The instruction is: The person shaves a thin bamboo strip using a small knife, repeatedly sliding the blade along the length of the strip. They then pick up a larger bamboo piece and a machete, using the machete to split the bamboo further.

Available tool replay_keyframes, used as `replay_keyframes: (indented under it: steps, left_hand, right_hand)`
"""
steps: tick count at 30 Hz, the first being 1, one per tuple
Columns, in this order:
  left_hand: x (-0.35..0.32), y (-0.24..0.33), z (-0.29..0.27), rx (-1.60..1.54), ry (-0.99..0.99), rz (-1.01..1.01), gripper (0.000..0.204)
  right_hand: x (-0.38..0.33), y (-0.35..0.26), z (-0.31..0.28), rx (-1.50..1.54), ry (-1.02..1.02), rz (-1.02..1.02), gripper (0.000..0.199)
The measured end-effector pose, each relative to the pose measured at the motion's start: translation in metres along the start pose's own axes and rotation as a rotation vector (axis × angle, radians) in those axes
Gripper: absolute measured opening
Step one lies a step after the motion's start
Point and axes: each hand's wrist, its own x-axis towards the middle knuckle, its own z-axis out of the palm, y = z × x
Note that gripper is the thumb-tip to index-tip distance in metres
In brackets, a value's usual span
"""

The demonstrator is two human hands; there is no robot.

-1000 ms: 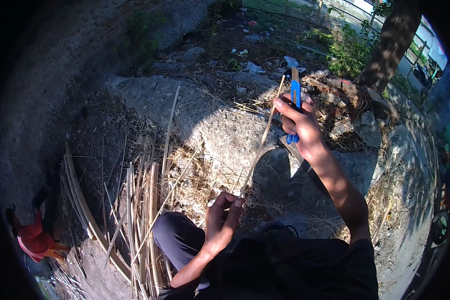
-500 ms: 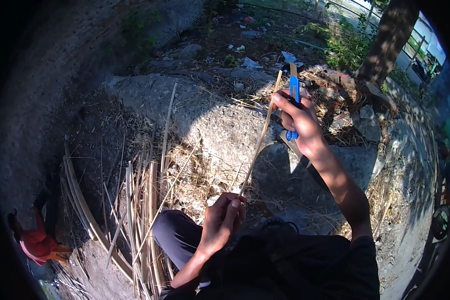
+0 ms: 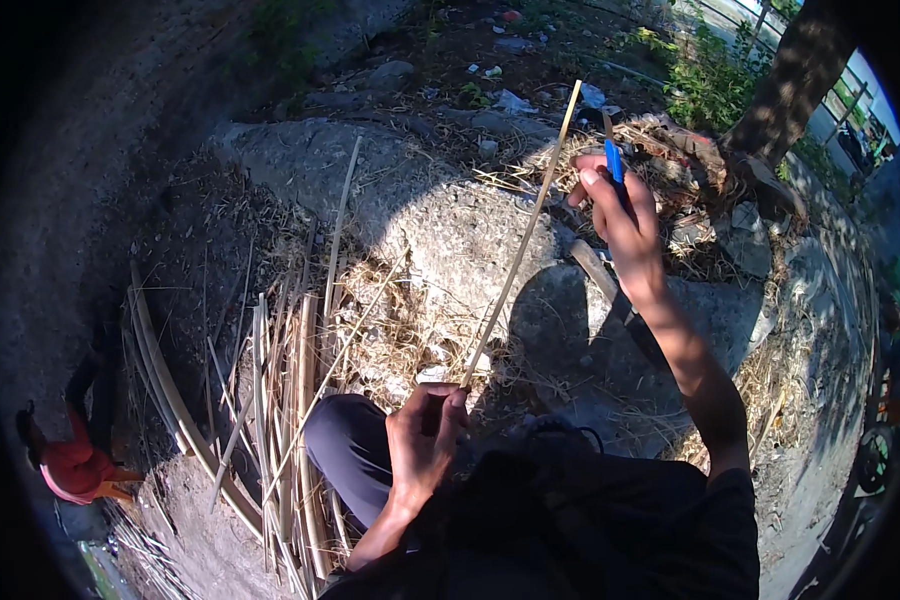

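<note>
My left hand (image 3: 422, 440) is closed in a pinch on the lower end of a thin, pale bamboo strip (image 3: 523, 240), which slants up and away to the right. In my right hand (image 3: 628, 235) is a blue utility knife (image 3: 613, 158), its blade pointing away from me. The thumb and forefinger of that hand are just to the right of the strip and look apart from it. Under my right forearm lies a larger knife (image 3: 597, 272) with a dark handle, partly hidden by the arm.
A pile of long split strips (image 3: 305, 430) lies left of my knee (image 3: 348, 450). Ahead is a rough stone slab (image 3: 450, 220) with dry shavings (image 3: 370, 345). A tree trunk (image 3: 795, 85) stands far right. A person in red (image 3: 75, 465) is at the lower left.
My right fingers have let go of the strip and moved slightly right with the utility knife, which has tilted. My left hand has drawn a little left and the strip's far end reaches higher.
</note>
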Motion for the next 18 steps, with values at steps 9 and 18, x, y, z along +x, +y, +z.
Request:
replay_keyframes:
  steps: [9, 18]
  left_hand:
    - [0.01, 0.006, -0.001, -0.29, -0.067, -0.087, 0.021]
    - [0.006, 0.011, -0.002, -0.181, -0.089, -0.057, 0.031]
  right_hand:
    - [-0.093, 0.009, 0.033, -0.458, -0.446, -0.535, 0.023]
    - [-0.099, 0.022, 0.04, -0.628, -0.453, -0.694, 0.032]
